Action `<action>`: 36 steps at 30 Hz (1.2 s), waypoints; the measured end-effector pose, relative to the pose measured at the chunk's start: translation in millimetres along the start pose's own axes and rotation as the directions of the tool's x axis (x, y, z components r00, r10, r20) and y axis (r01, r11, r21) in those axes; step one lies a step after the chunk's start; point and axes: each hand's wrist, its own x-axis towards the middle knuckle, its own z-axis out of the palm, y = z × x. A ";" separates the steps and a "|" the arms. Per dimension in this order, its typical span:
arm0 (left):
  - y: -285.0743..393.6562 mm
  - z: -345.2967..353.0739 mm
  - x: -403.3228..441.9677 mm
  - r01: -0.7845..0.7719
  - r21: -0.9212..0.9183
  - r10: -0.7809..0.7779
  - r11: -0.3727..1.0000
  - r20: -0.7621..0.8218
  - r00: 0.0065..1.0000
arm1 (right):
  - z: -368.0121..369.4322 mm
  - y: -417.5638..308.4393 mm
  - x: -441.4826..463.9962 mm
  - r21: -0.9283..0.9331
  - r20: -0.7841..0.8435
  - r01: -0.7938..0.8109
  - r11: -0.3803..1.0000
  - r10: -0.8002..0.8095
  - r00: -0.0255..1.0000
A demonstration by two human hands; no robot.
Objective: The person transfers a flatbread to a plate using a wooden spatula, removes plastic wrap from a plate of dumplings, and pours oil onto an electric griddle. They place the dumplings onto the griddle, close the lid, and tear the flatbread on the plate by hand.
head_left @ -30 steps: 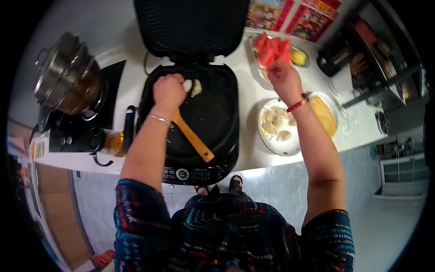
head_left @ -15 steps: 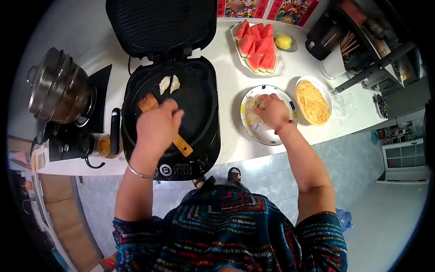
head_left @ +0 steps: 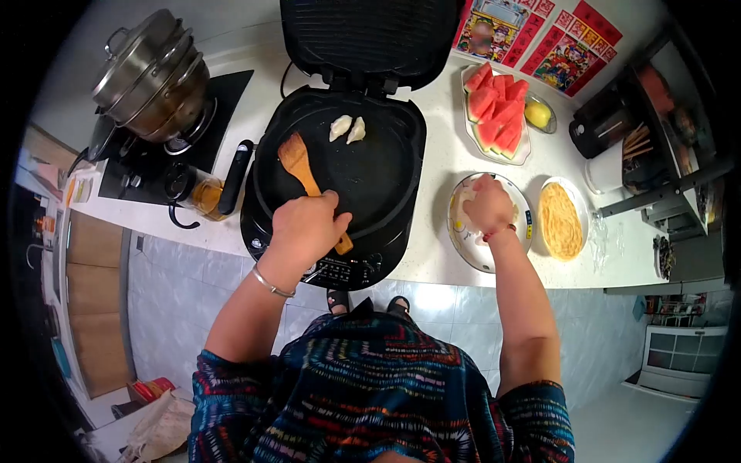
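Note:
My left hand is curled over the handle of a wooden spatula. The spatula lies in the open electric griddle pan, its blade toward the far left. Because the fingertips are turned down and hidden, whether they grip the handle does not show. Two pale dumplings sit side by side near the back of the pan. Over on the right, my right hand reaches down into a patterned white plate. Its fingers are bunched together, and it covers most of the pale dumplings there.
A steamer pot stands on the stove at left, with a glass pitcher near the griddle. Right of the plate is a flatbread on a dish. Watermelon slices and a lemon lie behind, beside a black rack.
The view has shifted, so the counter appears farther right. My left hand has drawn back from the pan's middle toward the spatula's handle end. My right hand stays at the plate, covering more dumplings.

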 end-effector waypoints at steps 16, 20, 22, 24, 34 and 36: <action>-30.7 -9.7 -4.1 0.034 0.031 -0.032 0.999 -0.069 0.997 | 3.7 -151.8 49.8 -0.090 -0.025 0.506 0.858 -0.510 0.860; -21.2 -0.5 7.2 0.061 0.111 -0.056 0.992 -0.046 0.997 | -28.4 -132.3 49.7 0.081 -0.248 0.505 0.859 -0.474 0.845; -12.7 -4.5 11.0 0.107 0.109 -0.114 0.988 0.058 0.992 | -48.0 -91.0 51.6 0.103 -0.401 0.509 0.854 -0.433 0.808; -9.7 -4.4 13.6 0.128 0.097 -0.135 0.987 0.073 0.988 | -68.7 -44.3 47.2 0.103 -0.383 0.397 0.912 -0.332 0.862; -19.0 -9.2 -5.0 0.191 -0.098 -0.206 0.977 -0.179 0.962 | -30.0 70.9 -42.8 0.083 0.176 0.305 0.949 -0.315 0.933; -27.1 -6.9 -17.0 0.131 -0.231 -0.192 0.964 -0.265 0.945 | -23.3 72.4 -50.2 0.066 0.128 0.377 0.924 -0.383 0.915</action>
